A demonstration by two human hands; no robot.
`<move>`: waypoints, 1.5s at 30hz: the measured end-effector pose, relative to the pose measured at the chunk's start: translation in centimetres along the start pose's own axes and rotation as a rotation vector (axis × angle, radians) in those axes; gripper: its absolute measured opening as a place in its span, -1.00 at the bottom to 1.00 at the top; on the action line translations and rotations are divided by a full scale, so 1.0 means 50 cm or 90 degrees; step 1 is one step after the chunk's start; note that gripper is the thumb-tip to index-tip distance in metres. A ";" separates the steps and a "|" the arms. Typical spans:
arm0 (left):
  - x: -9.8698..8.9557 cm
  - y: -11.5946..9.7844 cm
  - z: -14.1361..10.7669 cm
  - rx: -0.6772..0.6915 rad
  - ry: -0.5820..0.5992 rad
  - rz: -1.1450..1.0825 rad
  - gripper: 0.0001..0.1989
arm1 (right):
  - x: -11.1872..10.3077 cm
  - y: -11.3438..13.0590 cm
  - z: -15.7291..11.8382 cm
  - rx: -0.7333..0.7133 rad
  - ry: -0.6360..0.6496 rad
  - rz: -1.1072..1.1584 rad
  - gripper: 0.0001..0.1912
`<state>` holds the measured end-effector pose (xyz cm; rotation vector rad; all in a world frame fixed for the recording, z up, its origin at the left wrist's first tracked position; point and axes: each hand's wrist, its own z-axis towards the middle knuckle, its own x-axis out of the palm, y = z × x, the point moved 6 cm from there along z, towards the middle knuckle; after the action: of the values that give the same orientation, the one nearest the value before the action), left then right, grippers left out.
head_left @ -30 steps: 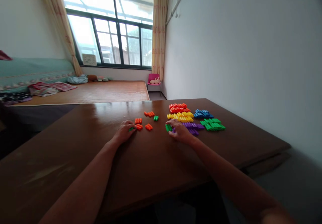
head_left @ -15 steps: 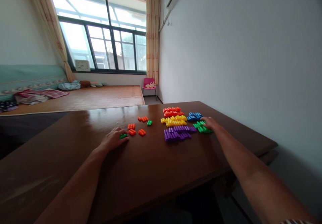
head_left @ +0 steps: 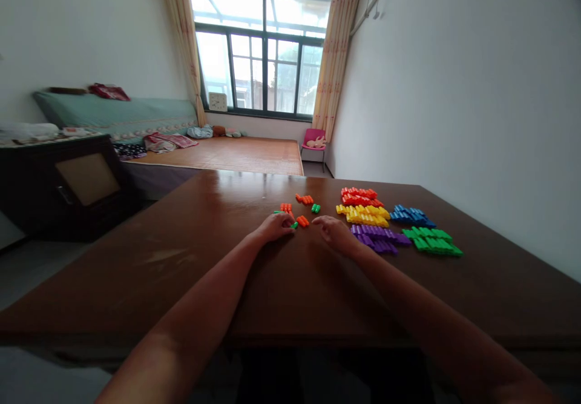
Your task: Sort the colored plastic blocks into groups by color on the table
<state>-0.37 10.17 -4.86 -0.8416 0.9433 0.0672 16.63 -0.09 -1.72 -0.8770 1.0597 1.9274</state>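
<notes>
My left hand (head_left: 276, 227) rests low over the dark table, its thumb and fingertips closed round a small green piece (head_left: 295, 225). Another green piece (head_left: 277, 212) lies just behind it. Opposite, my right hand (head_left: 334, 233) has its fingers bent together, pointing left; anything between them is hidden. Orange pieces lie in small groups near both hands: one (head_left: 302, 221) between them, others (head_left: 285, 208) (head_left: 304, 199) farther back. A green pair (head_left: 316, 208) sits beyond my right fingertips. Purple pieces (head_left: 374, 238) are right beside my right hand.
Rows of red (head_left: 361, 197), yellow (head_left: 363, 215), blue (head_left: 412, 215) and green pieces (head_left: 433, 241) lie on the table (head_left: 181, 258) at the right. Behind the table are a bed (head_left: 254, 152), a pink chair (head_left: 314, 139) and a dark cabinet (head_left: 40, 180).
My right hand has left the green row and come leftward to the small groups. My left hand has moved nearer the orange pieces. The view has turned left.
</notes>
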 end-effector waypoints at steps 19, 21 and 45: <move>-0.078 0.075 -0.017 -0.141 -0.087 0.230 -0.73 | 0.060 0.039 0.011 0.036 0.024 0.074 -0.85; -0.081 0.079 -0.015 -0.158 -0.085 0.221 -0.73 | 0.012 0.016 -0.015 0.057 0.001 0.067 -0.84; -0.034 0.001 0.013 0.012 -0.090 -0.099 -0.73 | -0.265 -0.217 -0.161 0.205 -0.265 -0.170 -0.77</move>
<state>-0.97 11.16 -3.44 -0.8782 0.7422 -0.0171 33.88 -6.92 1.94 -0.3903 0.9124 1.5681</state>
